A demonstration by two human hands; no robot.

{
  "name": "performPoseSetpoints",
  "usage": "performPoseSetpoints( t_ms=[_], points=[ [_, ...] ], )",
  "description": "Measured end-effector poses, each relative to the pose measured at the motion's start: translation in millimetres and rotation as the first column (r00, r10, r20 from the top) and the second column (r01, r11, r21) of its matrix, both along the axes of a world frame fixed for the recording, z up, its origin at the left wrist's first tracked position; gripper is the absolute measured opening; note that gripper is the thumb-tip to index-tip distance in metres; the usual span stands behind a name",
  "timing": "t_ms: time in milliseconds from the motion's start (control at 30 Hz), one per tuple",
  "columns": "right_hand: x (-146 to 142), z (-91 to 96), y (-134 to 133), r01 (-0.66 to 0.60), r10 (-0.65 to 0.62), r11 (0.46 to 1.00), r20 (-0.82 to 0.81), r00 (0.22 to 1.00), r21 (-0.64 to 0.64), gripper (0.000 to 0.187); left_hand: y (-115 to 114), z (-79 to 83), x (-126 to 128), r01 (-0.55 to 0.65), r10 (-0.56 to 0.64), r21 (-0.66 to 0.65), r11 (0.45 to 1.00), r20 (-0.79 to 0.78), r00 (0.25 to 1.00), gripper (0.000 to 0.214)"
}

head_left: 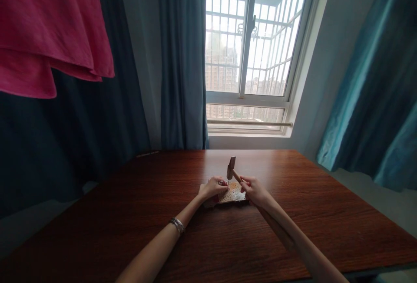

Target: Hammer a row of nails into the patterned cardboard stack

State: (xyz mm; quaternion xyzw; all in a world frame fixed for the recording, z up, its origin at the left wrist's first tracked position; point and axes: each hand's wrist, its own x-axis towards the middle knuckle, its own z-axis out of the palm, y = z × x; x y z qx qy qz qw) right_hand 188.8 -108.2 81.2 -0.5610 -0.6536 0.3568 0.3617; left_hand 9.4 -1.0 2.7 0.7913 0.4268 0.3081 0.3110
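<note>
A small light wooden board (232, 195) studded with dots lies on the dark wooden table (163, 213). My left hand (212, 187) rests on its left edge, fingers pinched around a thin upright nail (228, 183). My right hand (254, 190) is closed around the handle of a small hammer (231, 168), close to the head. The metal head stands just above the nail. The long wooden handle runs back under my right forearm.
Behind the table a barred window (247, 53) lets in daylight, with blue curtains (182, 57) on both sides. A pink cloth (48, 27) hangs at the upper left. A bracelet (177, 225) is on my left wrist.
</note>
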Motion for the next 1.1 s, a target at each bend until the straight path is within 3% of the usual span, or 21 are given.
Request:
performPoseSetpoints(
  t_ms=[133,300,467,767,967,1100],
  points=[
    [-1,4.2,0,0.011,-0.01,1.0,-0.059,0.998,0.019,0.038,-1,0.8,0,-0.01,0.01,-0.001,1.0,-0.002,1.0,0.024],
    [-2,-0.8,-2,0.009,-0.009,1.0,0.039,0.999,0.008,0.033,3,-4.5,-1,0.014,-0.014,0.002,1.0,0.01,1.0,0.021],
    [-3,-0.3,-5,0.036,-0.036,0.999,-0.062,0.997,-0.005,0.037,6,-9.6,-1,0.016,-0.017,0.017,1.0,0.011,1.0,0.021],
    [0,-0.6,-3,0.029,-0.03,1.0,-0.128,0.991,-0.008,0.04,10,-15.1,-1,0.027,-0.028,0.053,0.998,0.011,1.0,0.021],
    [0,-5.5,-1,0.007,-0.008,1.0,-0.058,0.998,-0.029,0.035,9,-12.3,-2,0.051,-0.052,0.054,0.997,0.011,0.999,0.021],
    [-1,-0.2,-3,0.016,-0.017,1.0,-0.136,0.991,-0.007,0.038,8,-12.9,-3,0.048,-0.05,0.076,0.996,0.024,0.998,0.02]
  ],
)
